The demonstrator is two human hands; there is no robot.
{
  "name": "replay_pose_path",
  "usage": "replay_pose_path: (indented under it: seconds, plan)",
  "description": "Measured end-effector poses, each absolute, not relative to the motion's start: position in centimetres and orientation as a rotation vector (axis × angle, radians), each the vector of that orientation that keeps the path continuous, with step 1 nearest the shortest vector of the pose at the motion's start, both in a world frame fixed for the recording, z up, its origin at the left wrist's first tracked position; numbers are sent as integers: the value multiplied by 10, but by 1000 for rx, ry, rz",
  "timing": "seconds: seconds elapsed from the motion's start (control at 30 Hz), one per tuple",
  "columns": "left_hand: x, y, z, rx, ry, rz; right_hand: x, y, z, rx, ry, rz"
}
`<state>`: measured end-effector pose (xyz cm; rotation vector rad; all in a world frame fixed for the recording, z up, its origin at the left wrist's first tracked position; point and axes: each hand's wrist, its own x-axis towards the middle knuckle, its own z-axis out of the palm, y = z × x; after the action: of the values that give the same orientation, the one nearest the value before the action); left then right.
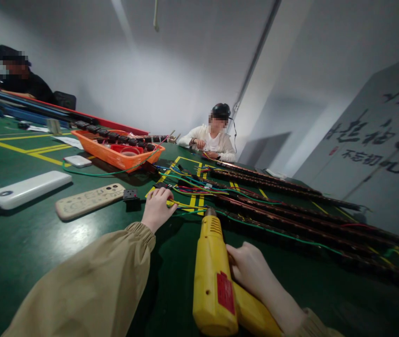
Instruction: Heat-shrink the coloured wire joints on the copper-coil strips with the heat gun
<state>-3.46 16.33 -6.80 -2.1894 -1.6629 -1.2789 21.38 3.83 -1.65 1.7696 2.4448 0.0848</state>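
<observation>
My right hand (250,269) is wrapped round the handle of a yellow heat gun (213,276). The gun's metal nozzle points away from me, at coloured wires (188,206) on the green table. To the left of the nozzle, my left hand (158,208) is closed on the yellow and blue wires, its fingertips pinched together. A small black connector block (131,199) lies just left of that hand. From the wires, long dark brown wrapped harnesses (284,215) run off to the right, with a green wire along the nearest one.
An orange basket (125,161) with black parts stands beyond my left hand. A patterned phone case (89,202), a white device (27,189) and a small white case (77,161) lie at the left. One person (217,135) sits across the table, another (27,82) at the far left.
</observation>
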Motion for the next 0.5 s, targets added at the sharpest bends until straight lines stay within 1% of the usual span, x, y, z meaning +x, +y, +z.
replay_pose_path:
  seconds: [0.2,0.3,0.4,0.5]
  plan:
    - [-37,169,-74,-2294,-1884,-1775,179,50,-19,1669,2607,89]
    - [-36,175,-78,-2267,-1914,-2070,163,57,-21,1633,2668,96]
    - [-30,181,-80,-2111,-1944,-2463,148,63,-23,1595,2714,132]
    - [-24,184,-78,-1823,-1995,-2877,136,68,-24,1554,2749,173]
